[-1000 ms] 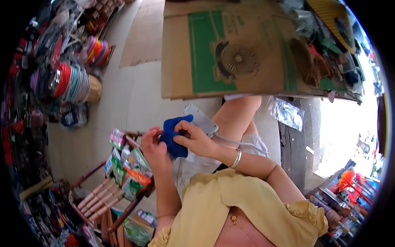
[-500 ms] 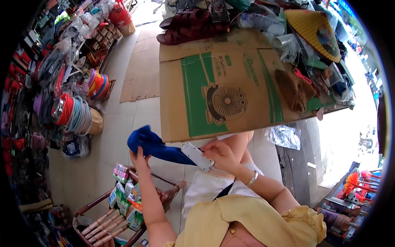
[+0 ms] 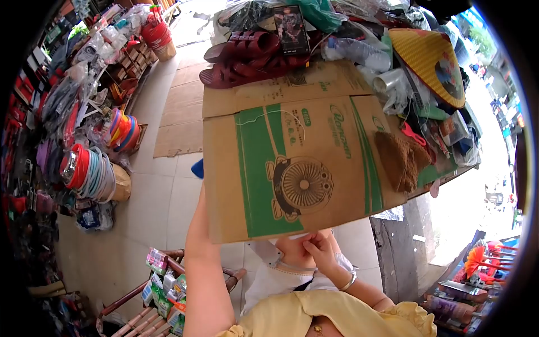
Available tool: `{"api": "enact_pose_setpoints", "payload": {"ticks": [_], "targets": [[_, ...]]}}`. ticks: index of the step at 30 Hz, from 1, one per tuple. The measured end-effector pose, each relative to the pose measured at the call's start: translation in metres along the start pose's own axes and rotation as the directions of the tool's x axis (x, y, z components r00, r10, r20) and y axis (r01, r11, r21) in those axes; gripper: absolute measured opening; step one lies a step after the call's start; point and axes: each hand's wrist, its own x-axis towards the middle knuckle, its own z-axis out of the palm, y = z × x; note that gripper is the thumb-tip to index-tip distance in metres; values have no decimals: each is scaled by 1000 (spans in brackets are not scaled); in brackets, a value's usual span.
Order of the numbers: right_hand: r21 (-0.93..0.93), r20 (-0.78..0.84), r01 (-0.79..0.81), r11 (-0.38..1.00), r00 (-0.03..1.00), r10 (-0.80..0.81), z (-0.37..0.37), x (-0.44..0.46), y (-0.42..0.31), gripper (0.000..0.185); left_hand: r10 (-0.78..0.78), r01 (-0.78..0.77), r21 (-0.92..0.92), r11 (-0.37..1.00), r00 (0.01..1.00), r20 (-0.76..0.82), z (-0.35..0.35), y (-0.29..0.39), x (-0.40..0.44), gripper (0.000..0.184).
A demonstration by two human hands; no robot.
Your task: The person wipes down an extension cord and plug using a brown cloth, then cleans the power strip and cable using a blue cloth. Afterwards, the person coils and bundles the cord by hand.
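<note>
Only a small piece of the blue cloth (image 3: 197, 168) shows, past the left edge of the printed cardboard (image 3: 224, 185). My left arm reaches up to that edge, and the cardboard hides my left hand. Below the cardboard's front edge, my right hand (image 3: 320, 248) is closed above my knee, its fingers pressed together; what they hold is too small to name. To its left, the white flat device (image 3: 267, 251) pokes out from under the cardboard, partly hidden and apart from the hand.
Dark red sandals (image 3: 241, 62), a boxed item (image 3: 291, 31), a plastic bottle (image 3: 359, 53), a brown fibrous piece (image 3: 400, 160) and a yellow conical hat (image 3: 429, 64) lie on the cardboard-topped table. A bamboo chair (image 3: 120, 297) with packets stands lower left; hose coils (image 3: 98, 177) stand farther left.
The blue cloth, first bunched between both hands, was stretched out leftward and is now mostly behind the cardboard with my left hand. My right hand has moved off the white device. The view has shifted.
</note>
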Motion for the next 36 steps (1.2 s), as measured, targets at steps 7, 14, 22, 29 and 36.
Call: {"api": "enact_pose_setpoints", "payload": {"ticks": [7, 14, 22, 29, 36], "targets": [[-190, -93, -29, 981, 996, 12, -13, 11, 2, 21, 32, 236, 253, 938, 668, -743, 61, -12, -21, 36], [-383, -34, 243, 891, 961, -276, -7, 19, -4, 17, 149, 195, 372, 907, 679, -719, -57, -25, -45, 38], [-734, 161, 118, 669, 987, 4, -22, -40, -7, 24, 214, 652, 756, 63, 731, -648, -191, -68, -138, 40], [-845, 301, 276, 459, 953, -19, -21, -71, -8, 18, 287, 123, 956, -267, 957, -43, -2, -101, -160, 45], [-735, 588, 610, 297, 791, -171, 47, -53, -86, 16, -57, -278, 908, -313, 960, 274, 70, -136, -159, 45]]}}
